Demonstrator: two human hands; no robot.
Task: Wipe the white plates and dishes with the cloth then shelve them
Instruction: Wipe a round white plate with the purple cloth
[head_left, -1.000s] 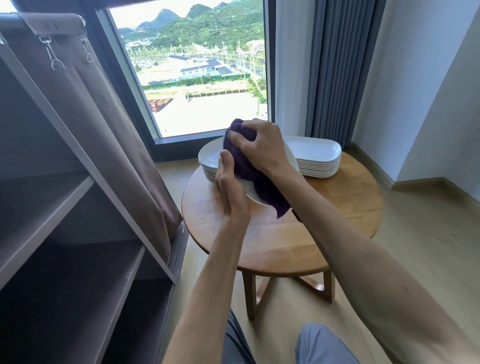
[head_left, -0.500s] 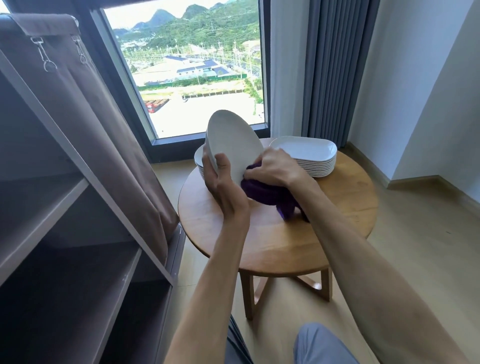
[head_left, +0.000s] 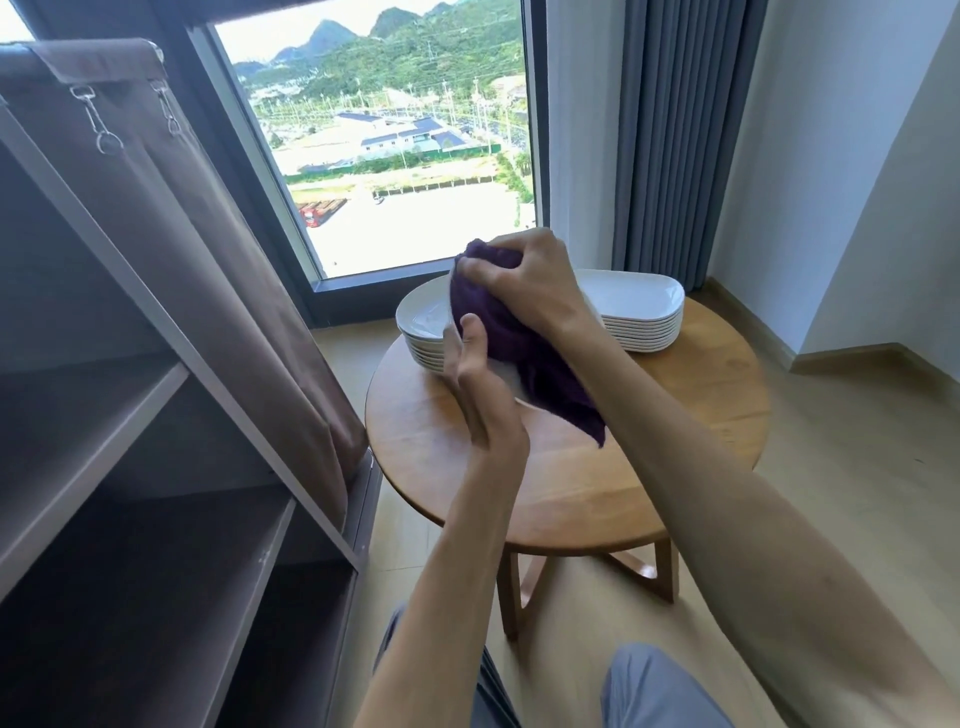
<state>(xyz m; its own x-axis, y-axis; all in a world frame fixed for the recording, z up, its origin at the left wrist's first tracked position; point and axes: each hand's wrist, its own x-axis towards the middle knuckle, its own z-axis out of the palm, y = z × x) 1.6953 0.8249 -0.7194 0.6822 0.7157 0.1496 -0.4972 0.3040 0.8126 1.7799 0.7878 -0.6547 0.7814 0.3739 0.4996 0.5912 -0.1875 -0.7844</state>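
Round wooden counter (head_left: 571, 467) by the window: wiping step under way. Right hand (head_left: 530, 283) bunches the purple cloth (head_left: 498, 332) in curled fingers and presses it against the upper face of the held white plate (head_left: 506, 375); half a second ago the same hand and cloth sat low at the plate's bottom edge, with the plate's pale face exposed toward the camera. Left hand (head_left: 475, 387) grips the plate's near rim, thumb on the front, fingers hidden behind. The plate is now almost wholly covered by cloth and hands, tilted above the counter. The stroke from bottom to top suggests one face is nearly wiped; shelving has not begun. Behind the hands, a stack of round plates (head_left: 421, 327) stands at the counter's far left, a stack of oblong dishes (head_left: 641, 314) at its far right, apart from each other. Outward: fabric-covered shelf unit (head_left: 156, 467) at left, its visible shelves bare; grey curtain (head_left: 670, 130) and wood-tone floor (head_left: 841, 441) at right.
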